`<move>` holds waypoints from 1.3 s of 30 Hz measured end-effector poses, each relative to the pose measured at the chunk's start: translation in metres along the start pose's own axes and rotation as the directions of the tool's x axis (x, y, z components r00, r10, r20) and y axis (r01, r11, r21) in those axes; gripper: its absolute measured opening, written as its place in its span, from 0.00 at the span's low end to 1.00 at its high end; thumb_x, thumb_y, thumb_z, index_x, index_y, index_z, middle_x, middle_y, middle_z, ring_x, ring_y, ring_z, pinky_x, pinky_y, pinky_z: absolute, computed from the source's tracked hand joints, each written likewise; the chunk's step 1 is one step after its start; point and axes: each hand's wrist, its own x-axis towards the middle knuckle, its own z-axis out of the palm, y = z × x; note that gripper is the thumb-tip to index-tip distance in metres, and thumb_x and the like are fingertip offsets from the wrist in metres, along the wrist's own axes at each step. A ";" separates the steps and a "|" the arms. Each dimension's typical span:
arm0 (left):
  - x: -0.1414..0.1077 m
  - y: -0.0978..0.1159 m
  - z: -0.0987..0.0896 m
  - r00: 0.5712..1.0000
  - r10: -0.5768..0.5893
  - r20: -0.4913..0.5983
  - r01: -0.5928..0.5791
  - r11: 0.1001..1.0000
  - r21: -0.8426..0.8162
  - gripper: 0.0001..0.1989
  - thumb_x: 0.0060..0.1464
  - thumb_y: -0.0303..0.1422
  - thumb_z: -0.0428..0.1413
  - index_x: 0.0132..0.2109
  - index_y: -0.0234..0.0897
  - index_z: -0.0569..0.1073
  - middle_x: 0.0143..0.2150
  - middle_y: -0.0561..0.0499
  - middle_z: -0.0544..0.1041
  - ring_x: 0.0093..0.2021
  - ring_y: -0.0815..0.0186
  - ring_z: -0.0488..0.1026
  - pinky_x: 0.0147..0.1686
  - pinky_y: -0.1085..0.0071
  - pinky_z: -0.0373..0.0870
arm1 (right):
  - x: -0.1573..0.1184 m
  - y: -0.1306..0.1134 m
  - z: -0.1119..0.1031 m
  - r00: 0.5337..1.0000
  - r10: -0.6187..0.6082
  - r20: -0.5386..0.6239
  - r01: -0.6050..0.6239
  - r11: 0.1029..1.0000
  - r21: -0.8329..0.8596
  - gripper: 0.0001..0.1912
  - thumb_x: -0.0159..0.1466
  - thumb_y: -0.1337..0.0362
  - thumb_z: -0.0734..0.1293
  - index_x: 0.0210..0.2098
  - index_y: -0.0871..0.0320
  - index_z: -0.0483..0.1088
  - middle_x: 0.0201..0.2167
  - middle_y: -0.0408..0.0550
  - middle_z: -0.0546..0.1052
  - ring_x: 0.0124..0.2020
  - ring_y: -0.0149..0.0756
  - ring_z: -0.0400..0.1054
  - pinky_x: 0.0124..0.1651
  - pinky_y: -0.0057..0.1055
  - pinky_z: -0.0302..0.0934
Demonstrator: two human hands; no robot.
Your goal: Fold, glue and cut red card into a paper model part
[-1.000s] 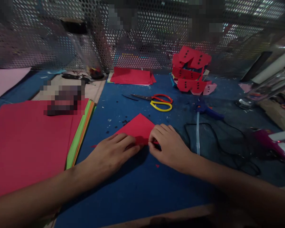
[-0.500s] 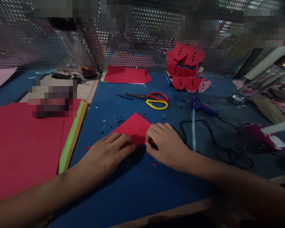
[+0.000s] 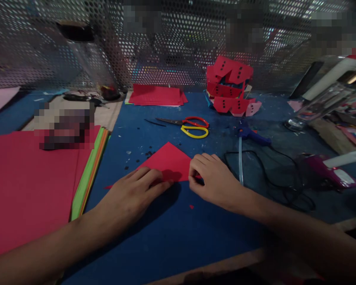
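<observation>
one folded red paper (image 3: 170,158), on blue table (image 3: 166,241), partly under both hands; left hand (image 3: 133,188): unmoved, thumb apart from loosely bent fingers, resting on it; right hand (image 3: 213,178): curled, slid slightly outward along near edge, probably firming the crease, pinching or merely pressing, can't tell; labels, brands, writing: none legible from here

Scissors (image 3: 183,122) lie behind the paper triangle (image 3: 170,161) on the table (image 3: 172,241).
</observation>
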 end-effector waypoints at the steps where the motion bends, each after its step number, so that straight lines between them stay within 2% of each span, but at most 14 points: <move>1: 0.000 0.000 0.000 1.000 -0.002 -0.003 0.002 1.000 -0.001 0.19 0.70 0.23 0.45 0.61 0.37 0.73 0.46 0.45 0.76 0.42 0.59 0.72 0.42 0.62 0.73 | 0.000 0.000 0.000 1.000 0.003 0.001 -0.003 1.000 0.003 0.06 0.64 0.71 0.64 0.32 0.56 0.64 0.34 0.44 0.72 0.39 0.36 0.63 0.44 0.36 0.51; 11: -0.004 -0.001 0.002 0.999 -0.010 0.039 0.008 0.999 0.052 0.18 0.69 0.22 0.46 0.58 0.39 0.74 0.49 0.44 0.76 0.44 0.58 0.72 0.42 0.63 0.73 | 0.007 -0.009 0.011 0.999 -0.032 -0.037 0.031 0.999 -0.034 0.03 0.66 0.67 0.63 0.35 0.56 0.64 0.39 0.47 0.74 0.41 0.39 0.63 0.45 0.37 0.51; 17: -0.005 -0.001 -0.001 0.999 0.006 0.037 -0.007 0.999 0.038 0.20 0.70 0.23 0.45 0.62 0.37 0.72 0.50 0.44 0.76 0.46 0.57 0.72 0.41 0.64 0.73 | 0.002 -0.004 0.000 0.999 0.018 0.029 -0.017 1.000 -0.020 0.03 0.65 0.69 0.63 0.35 0.56 0.64 0.37 0.46 0.73 0.39 0.36 0.64 0.44 0.36 0.51; 25: -0.004 -0.001 -0.002 1.000 -0.002 0.013 0.002 1.000 0.018 0.21 0.71 0.25 0.45 0.65 0.39 0.70 0.47 0.45 0.76 0.43 0.60 0.73 0.39 0.66 0.72 | 0.002 0.007 -0.020 0.987 0.070 0.142 -0.065 0.997 -0.039 0.05 0.65 0.70 0.62 0.32 0.56 0.63 0.35 0.44 0.73 0.36 0.34 0.63 0.42 0.35 0.50; 32: -0.007 -0.001 -0.002 0.999 -0.028 0.042 0.028 1.000 -0.011 0.23 0.70 0.24 0.45 0.68 0.42 0.68 0.48 0.45 0.76 0.44 0.60 0.73 0.39 0.67 0.72 | 0.002 0.022 -0.033 0.968 0.064 0.244 -0.044 0.995 -0.087 0.05 0.63 0.71 0.62 0.31 0.56 0.63 0.34 0.45 0.73 0.34 0.35 0.64 0.41 0.34 0.49; 39: -0.007 -0.002 -0.001 0.998 -0.033 0.047 0.034 0.999 -0.023 0.22 0.71 0.24 0.45 0.67 0.42 0.69 0.49 0.46 0.76 0.44 0.61 0.73 0.39 0.67 0.72 | -0.001 0.036 -0.041 0.959 0.053 0.278 -0.017 0.992 -0.129 0.06 0.62 0.71 0.63 0.30 0.56 0.63 0.32 0.43 0.74 0.33 0.35 0.63 0.39 0.35 0.47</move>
